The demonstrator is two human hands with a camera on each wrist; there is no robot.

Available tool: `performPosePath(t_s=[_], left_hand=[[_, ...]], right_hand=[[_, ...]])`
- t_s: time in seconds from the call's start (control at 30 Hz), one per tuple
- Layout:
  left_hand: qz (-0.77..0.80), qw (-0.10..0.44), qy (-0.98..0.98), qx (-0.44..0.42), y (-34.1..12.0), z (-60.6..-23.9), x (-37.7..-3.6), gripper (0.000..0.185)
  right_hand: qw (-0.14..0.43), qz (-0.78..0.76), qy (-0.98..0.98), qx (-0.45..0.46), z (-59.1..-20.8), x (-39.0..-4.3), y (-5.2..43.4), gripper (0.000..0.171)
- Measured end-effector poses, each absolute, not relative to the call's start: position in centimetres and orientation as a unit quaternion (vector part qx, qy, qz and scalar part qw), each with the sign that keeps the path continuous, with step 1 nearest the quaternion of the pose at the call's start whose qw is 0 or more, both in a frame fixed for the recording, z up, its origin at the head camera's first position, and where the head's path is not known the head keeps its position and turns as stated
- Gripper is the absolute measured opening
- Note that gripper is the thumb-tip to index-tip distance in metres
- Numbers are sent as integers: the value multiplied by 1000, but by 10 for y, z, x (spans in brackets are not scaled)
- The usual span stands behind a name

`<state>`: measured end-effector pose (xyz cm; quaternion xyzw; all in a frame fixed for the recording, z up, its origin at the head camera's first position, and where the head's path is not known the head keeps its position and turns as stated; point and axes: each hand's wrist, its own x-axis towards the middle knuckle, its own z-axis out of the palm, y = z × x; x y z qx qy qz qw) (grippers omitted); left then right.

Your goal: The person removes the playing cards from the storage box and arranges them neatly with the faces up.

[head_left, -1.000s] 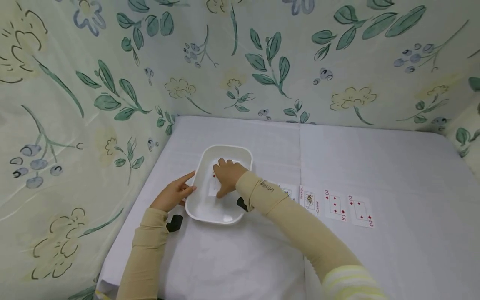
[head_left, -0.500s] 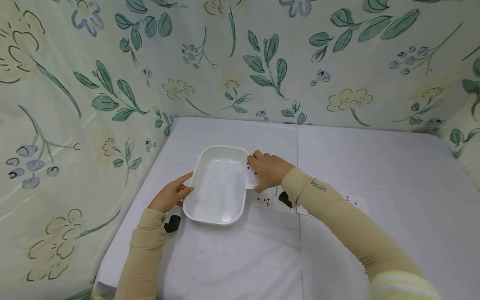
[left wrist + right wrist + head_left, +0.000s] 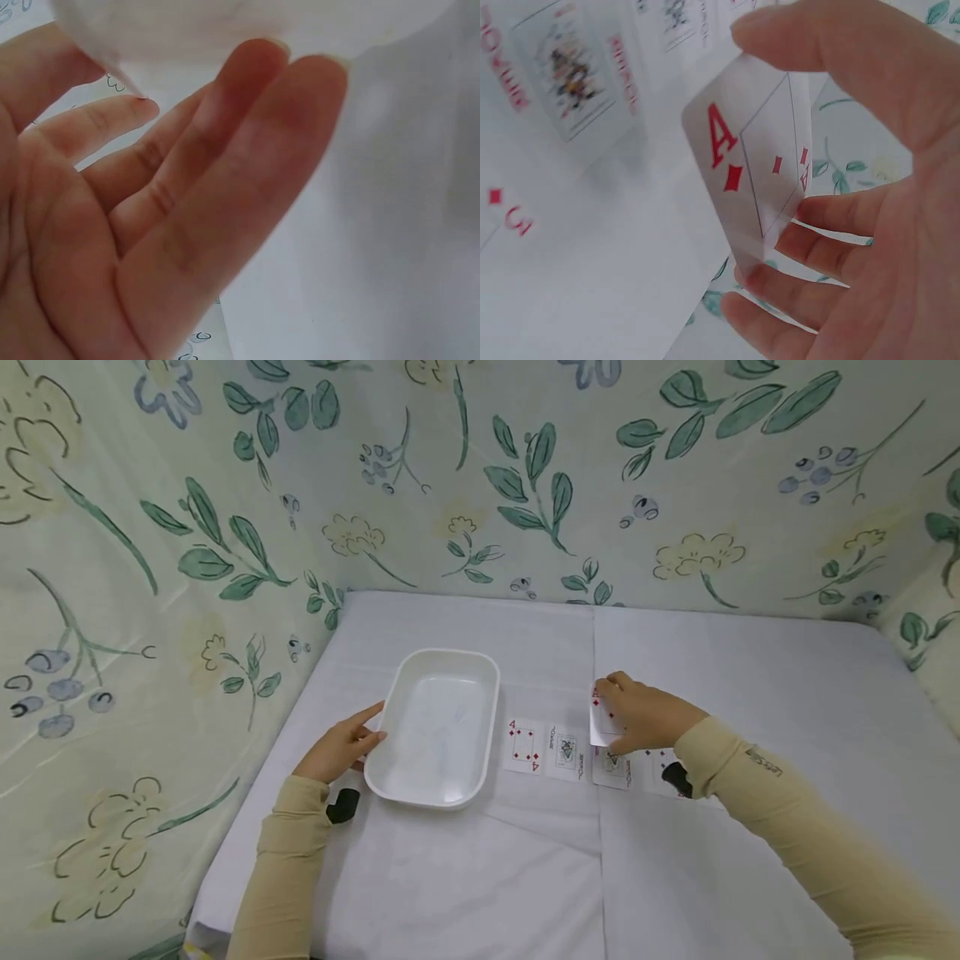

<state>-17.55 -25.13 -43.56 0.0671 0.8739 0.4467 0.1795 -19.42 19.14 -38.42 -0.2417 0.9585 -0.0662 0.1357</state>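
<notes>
My right hand (image 3: 648, 714) pinches an ace of diamonds (image 3: 754, 180) between thumb and fingertips, above the row of playing cards. The ace's face is plain in the right wrist view, its edge bowed slightly. Below it lie a four of diamonds (image 3: 523, 746), a black joker (image 3: 566, 752) and a red joker (image 3: 612, 768). Another diamond card (image 3: 654, 767) is partly covered by the right hand and wrist camera. My left hand (image 3: 341, 747) rests at the left side of a white plastic tray (image 3: 435, 735), thumb and fingers touching its outer wall (image 3: 225, 37).
A white cloth (image 3: 510, 877) with fold creases covers the table. Flower-patterned fabric (image 3: 450, 485) hangs behind it and along the left. A black wrist camera (image 3: 677, 779) sits low over the cards at the right.
My right hand has lifted the ace of diamonds out of the tray and carried it right, over the card row. The four and the jokers came into view. My left hand stays at the tray.
</notes>
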Motion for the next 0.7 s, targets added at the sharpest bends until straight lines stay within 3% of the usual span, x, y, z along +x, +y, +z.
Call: performPosePath(t_s=[0.7], left_hand=[[451, 188, 870, 67, -252, -439, -180, 62]], right_hand=[[169, -47, 975, -137, -425, -138, 350, 91]])
